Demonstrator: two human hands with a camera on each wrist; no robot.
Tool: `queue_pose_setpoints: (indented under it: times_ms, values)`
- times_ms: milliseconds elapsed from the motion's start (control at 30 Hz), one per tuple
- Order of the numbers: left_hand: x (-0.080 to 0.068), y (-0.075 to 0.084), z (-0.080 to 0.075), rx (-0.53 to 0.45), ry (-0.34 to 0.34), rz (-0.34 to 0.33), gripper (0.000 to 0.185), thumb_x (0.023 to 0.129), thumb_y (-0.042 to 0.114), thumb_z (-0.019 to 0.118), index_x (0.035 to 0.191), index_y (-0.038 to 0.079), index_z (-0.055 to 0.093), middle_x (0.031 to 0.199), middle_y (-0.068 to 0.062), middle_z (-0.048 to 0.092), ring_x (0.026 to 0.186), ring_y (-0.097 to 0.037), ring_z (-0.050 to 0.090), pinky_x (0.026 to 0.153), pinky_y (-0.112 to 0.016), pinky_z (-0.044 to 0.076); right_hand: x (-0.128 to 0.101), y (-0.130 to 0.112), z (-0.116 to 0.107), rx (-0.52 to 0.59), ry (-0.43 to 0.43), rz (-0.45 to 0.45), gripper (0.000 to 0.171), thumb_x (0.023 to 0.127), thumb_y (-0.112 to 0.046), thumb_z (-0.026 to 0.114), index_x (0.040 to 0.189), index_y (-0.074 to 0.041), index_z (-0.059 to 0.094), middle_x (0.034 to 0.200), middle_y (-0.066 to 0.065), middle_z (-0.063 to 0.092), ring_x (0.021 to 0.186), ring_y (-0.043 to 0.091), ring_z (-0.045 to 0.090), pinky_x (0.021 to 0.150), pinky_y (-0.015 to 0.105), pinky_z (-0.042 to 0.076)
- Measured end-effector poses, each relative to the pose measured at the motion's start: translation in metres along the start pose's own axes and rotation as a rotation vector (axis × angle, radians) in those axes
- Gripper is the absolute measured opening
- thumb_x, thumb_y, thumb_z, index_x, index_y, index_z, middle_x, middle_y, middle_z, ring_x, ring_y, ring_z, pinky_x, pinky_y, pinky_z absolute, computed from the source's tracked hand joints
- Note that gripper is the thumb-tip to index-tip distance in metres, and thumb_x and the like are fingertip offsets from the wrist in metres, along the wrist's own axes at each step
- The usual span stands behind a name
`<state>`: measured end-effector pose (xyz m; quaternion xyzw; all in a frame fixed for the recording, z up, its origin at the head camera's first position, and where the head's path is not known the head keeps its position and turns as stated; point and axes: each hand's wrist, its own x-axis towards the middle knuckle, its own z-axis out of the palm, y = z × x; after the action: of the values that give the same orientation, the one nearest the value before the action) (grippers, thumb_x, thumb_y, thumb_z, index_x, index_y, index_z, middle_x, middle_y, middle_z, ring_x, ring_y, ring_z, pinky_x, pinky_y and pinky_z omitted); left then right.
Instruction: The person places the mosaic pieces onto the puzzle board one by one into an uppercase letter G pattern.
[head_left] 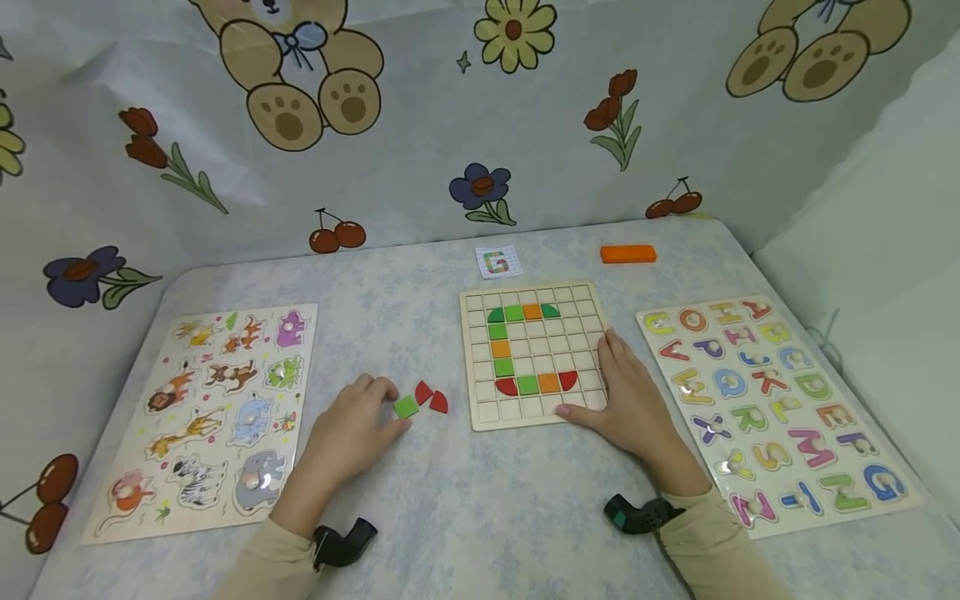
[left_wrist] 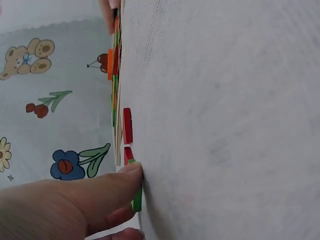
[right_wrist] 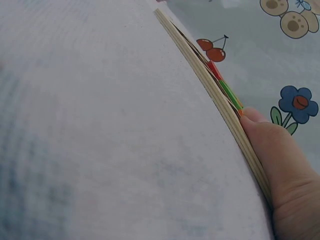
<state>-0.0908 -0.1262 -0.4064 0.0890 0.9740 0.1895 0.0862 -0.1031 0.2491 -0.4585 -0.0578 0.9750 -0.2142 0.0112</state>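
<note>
The left hand (head_left: 354, 435) is at a green square tile (head_left: 406, 407) on the table, thumb at its near edge and index finger at its far side. Against the tile in the left wrist view is the thumb (left_wrist: 107, 192). Two red quarter-round tiles (head_left: 438, 402) lie just right of it. My right hand (head_left: 637, 408) rests at the near right corner of a wooden grid board (head_left: 480, 414), fingers straight along the right edge and thumb over the near edge. Green, orange and red tiles (head_left: 501, 348) form a C-like shape on the board.
An animal puzzle board (head_left: 206, 425) lies to the left, a letter puzzle board (head_left: 780, 417) to the right. Behind the grid stand a small pattern card (head_left: 498, 262) and an orange bar (head_left: 628, 254). A printed cloth (head_left: 420, 108) hangs behind the table.
</note>
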Motion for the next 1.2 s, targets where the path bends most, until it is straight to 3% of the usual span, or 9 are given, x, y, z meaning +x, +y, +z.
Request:
queue_pose_setpoints:
  times_ms: [233, 400, 600, 700, 933, 1200]
  values:
    - [0.000, 0.001, 0.009, -0.020, 0.027, 0.029, 0.024, 0.088, 0.028, 0.076, 0.103, 0.017, 0.062, 0.097, -0.001, 0.057, 0.082, -0.018, 0.053, 0.058, -0.031, 0.042, -0.001, 0.001, 0.001, 0.003, 0.002, -0.002, 0.130, 0.071, -0.076, 0.070, 0.158, 0.000, 0.011, 0.167, 0.017, 0.005, 0.153, 0.040, 0.013, 0.119, 0.060, 0.020]
    - [0.001, 0.004, 0.011, -0.038, 0.058, 0.035, 0.024, 0.086, 0.023, 0.078, 0.101, 0.016, 0.061, 0.094, 0.002, 0.060, 0.086, -0.018, 0.055, 0.063, -0.033, 0.046, -0.001, 0.000, 0.000, 0.002, -0.008, 0.003, 0.130, 0.071, -0.076, 0.070, 0.158, 0.000, 0.010, 0.167, 0.016, 0.004, 0.153, 0.040, 0.012, 0.119, 0.059, 0.019]
    - [0.002, 0.006, 0.012, -0.108, 0.084, 0.027, 0.023, 0.082, 0.020, 0.081, 0.097, 0.022, 0.065, 0.088, 0.006, 0.068, 0.082, -0.015, 0.061, 0.064, -0.033, 0.047, -0.001, 0.000, 0.000, 0.002, -0.005, -0.002, 0.129, 0.071, -0.076, 0.070, 0.158, 0.000, 0.010, 0.167, 0.017, 0.005, 0.153, 0.040, 0.013, 0.119, 0.059, 0.019]
    - [0.004, 0.011, 0.010, -0.190, 0.089, 0.014, 0.019, 0.084, 0.021, 0.080, 0.097, 0.024, 0.067, 0.087, 0.006, 0.069, 0.077, -0.013, 0.061, 0.064, -0.031, 0.045, -0.001, 0.000, 0.000, 0.003, -0.004, -0.003, 0.130, 0.071, -0.076, 0.070, 0.158, -0.001, 0.011, 0.167, 0.017, 0.005, 0.153, 0.040, 0.012, 0.120, 0.059, 0.019]
    - [0.021, 0.052, 0.007, -0.469, 0.051, -0.057, 0.013, 0.086, 0.026, 0.078, 0.094, 0.026, 0.068, 0.084, 0.010, 0.068, 0.061, -0.015, 0.052, 0.055, -0.029, 0.040, -0.001, 0.001, 0.000, -0.009, 0.006, 0.003, 0.130, 0.070, -0.076, 0.071, 0.158, 0.000, 0.012, 0.167, 0.017, 0.006, 0.153, 0.039, 0.013, 0.120, 0.058, 0.020]
    - [0.055, 0.107, 0.027, -0.519, -0.018, 0.064, 0.012, 0.086, 0.029, 0.078, 0.094, 0.024, 0.069, 0.087, 0.012, 0.070, 0.082, -0.009, 0.062, 0.066, -0.029, 0.046, -0.001, 0.002, 0.000, -0.007, 0.004, -0.007, 0.129, 0.072, -0.075, 0.070, 0.158, 0.000, 0.010, 0.167, 0.017, 0.005, 0.153, 0.040, 0.012, 0.119, 0.059, 0.019]
